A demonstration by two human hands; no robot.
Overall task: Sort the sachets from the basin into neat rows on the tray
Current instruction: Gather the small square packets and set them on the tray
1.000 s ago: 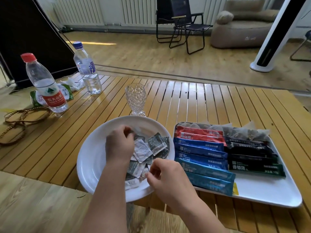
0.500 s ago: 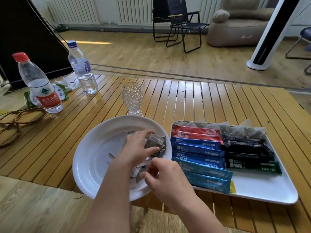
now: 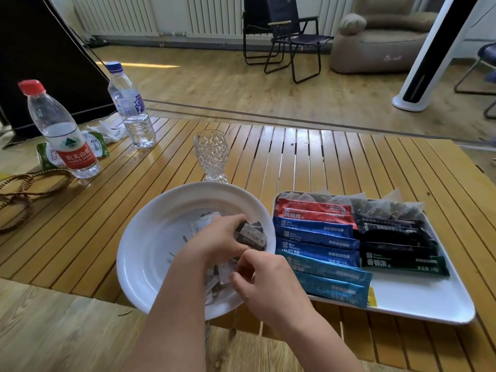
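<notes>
Right hand (image 3: 264, 287) at the basin's (image 3: 139, 253) near edge, fingers curled, can't tell if it holds anything. Left hand (image 3: 217, 241) grips a small stack of grey sachets (image 3: 252, 237) over the basin. Step: gathering; next, carry to the tray (image 3: 418, 299), start a row on the bare near strip. More sachets left in the basin

Both hands are working inside the white basin (image 3: 150, 237) on the slatted bench (image 3: 308, 157): the left hand (image 3: 214, 241) is gripping a small stack of grey sachets (image 3: 252, 236) near the rim, while the right hand (image 3: 268, 285) is pinching at loose sachets (image 3: 214, 277) lower down. Just beside the basin, the white tray (image 3: 418, 299) is carrying rows of red, blue, teal and dark stick packets (image 3: 316, 237). A patterned glass (image 3: 212, 154) is standing behind the basin.
</notes>
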